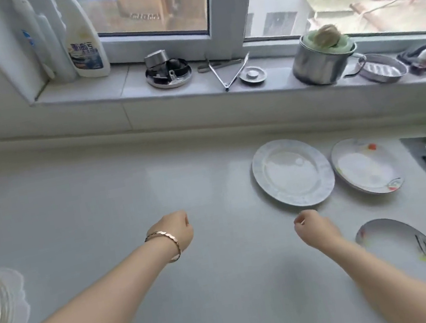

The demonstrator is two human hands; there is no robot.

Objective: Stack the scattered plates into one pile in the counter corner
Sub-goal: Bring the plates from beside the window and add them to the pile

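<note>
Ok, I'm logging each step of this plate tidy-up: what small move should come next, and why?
Probably reach the right hand forward to the near rim of the blue-rimmed plate. It lies just past that hand, the left hand holds nothing either, and this plate, the far flowered plate and the near flowered plate lie singly on the counter, none stacked.

Head view looks down over the counter [107,212].
</note>
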